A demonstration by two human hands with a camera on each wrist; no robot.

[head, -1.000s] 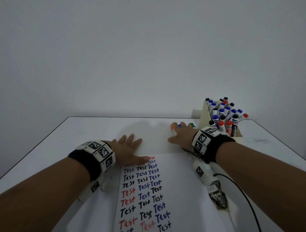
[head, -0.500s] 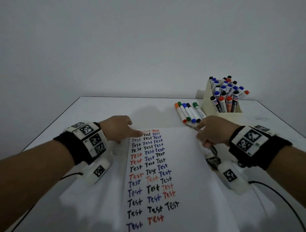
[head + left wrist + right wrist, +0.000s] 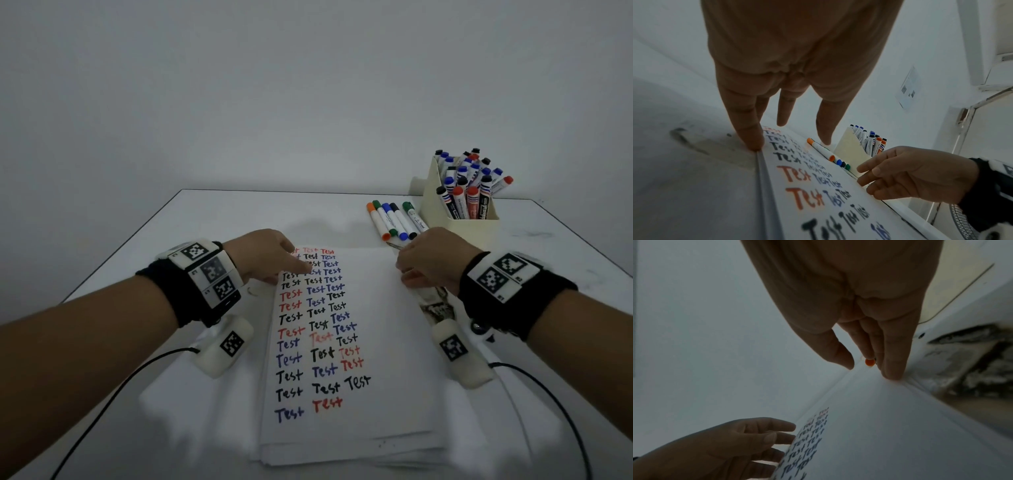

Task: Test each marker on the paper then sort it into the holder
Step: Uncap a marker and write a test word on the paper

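Note:
A stack of white paper (image 3: 376, 342), its top sheet covered with rows of "Test" in black, blue and red, lies in the middle of the table. My left hand (image 3: 291, 270) rests straight fingers (image 3: 753, 141) on the paper's upper left edge. My right hand (image 3: 407, 270) touches the upper right edge with straight fingers (image 3: 892, 369); neither hand holds anything. Several loose markers (image 3: 394, 221) with orange, green, blue and black caps lie side by side just beyond the right hand. A cream holder (image 3: 459, 226), packed with capped markers, stands behind them at the back right.
An ink-stained white strip (image 3: 435, 308) lies along the paper's right edge under my right wrist. Black cables (image 3: 548, 401) trail from both wrist cameras toward the near edge. The table's far edge (image 3: 274, 191) meets a plain wall.
Both hands drew back from the table beyond the paper to its upper side edges. The right hand no longer covers the loose markers. The head view tilted down.

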